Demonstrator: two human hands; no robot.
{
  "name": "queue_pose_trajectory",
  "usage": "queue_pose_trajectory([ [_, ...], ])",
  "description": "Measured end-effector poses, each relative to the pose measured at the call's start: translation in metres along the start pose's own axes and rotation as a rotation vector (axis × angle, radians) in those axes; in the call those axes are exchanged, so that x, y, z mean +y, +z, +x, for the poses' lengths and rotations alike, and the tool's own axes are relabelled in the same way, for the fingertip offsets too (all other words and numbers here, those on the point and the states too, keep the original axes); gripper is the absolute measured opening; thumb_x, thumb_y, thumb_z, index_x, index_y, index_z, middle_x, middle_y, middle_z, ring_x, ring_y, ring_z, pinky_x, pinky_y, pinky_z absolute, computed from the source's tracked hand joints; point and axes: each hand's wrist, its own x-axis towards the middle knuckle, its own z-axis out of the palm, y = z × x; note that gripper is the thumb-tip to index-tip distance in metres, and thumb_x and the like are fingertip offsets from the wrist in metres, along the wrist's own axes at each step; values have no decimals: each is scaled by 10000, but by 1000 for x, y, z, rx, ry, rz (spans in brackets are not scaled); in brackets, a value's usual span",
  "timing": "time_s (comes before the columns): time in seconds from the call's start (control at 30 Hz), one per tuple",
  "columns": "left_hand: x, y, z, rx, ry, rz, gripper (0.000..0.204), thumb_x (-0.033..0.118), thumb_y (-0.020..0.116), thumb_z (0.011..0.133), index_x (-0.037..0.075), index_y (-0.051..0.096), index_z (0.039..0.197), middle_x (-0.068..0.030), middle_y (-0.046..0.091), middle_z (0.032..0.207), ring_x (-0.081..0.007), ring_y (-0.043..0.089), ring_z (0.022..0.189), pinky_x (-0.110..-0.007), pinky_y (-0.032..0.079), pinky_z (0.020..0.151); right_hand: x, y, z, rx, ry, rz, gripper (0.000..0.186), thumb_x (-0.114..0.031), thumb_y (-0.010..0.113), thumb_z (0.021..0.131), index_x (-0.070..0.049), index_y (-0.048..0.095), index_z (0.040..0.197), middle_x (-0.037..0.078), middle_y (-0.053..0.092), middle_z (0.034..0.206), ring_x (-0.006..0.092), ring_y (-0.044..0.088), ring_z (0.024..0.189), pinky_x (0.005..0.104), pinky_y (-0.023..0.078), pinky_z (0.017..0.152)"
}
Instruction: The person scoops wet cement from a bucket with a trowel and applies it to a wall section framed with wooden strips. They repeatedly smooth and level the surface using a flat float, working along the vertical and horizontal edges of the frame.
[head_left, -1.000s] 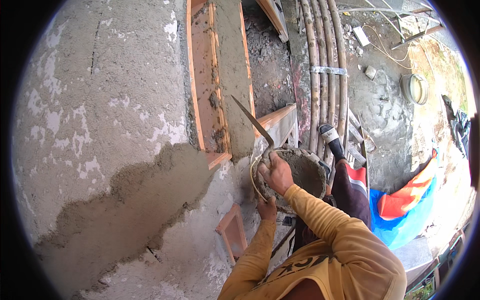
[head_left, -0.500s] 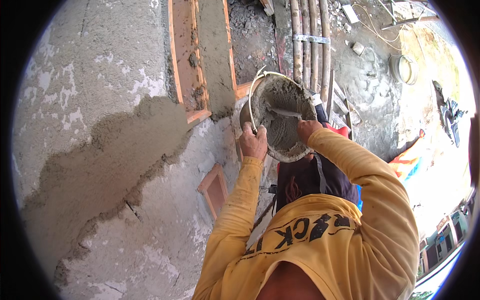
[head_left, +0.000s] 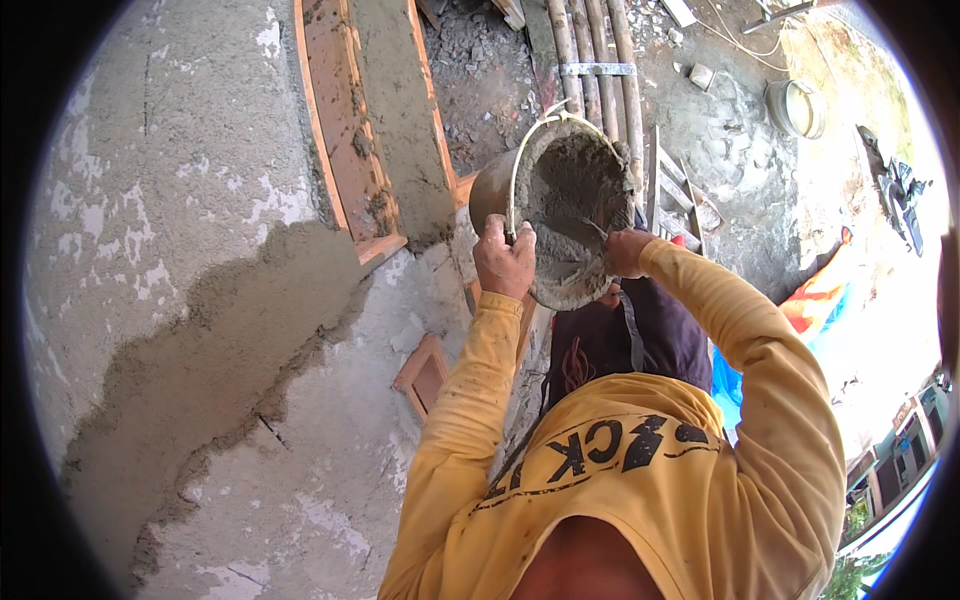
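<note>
A bucket [head_left: 490, 192] tilts toward me in front of my body, its pale handle lying along the rim. Wet grey mortar [head_left: 570, 180] coats its inside and lies in its lower part. My left hand [head_left: 503, 262] is closed on the bucket's near left rim. At the right side of the opening, my right hand [head_left: 627, 252] is closed around a trowel [head_left: 594, 228]. The trowel's metal neck reaches into the bucket; its handle is hidden in my fist, and mortar hides much of the blade.
To my left is a rough wall with a band of wet plaster [head_left: 230, 330]. A wooden frame [head_left: 380, 247] borders an opening beyond it, and a smaller frame [head_left: 422, 376] sits nearer. Bamboo poles [head_left: 625, 110] stand ahead. Another bucket [head_left: 797, 108] is on the ground at far right.
The bucket has tipped further, showing more of its outer left wall. My right hand has moved slightly down with the trowel, whose blade now shows less. The view has shifted a little.
</note>
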Motion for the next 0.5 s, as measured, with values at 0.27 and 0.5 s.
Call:
queue_pose_trajectory([
  [0.27, -34, -25, -6, -48, -204, 3, 272, 171, 604, 768, -51, 531, 907, -217, 581, 797, -346, 574, 735, -396, 448, 684, 14, 5, -16, -248, -129, 764, 441, -238, 636, 766, 21, 544, 1112, 58, 582, 676, 172, 538, 480, 294, 463, 426],
  [0.5, -73, -14, -23, 153, -488, -279, 358, 151, 594, 767, -77, 530, 1036, -168, 585, 933, -243, 548, 833, -338, 432, 765, 8, -36, -24, 7, -209, 1101, 342, -220, 592, 774, 41, 542, 988, 50, 531, 679, 129, 504, 532, 282, 420, 473],
])
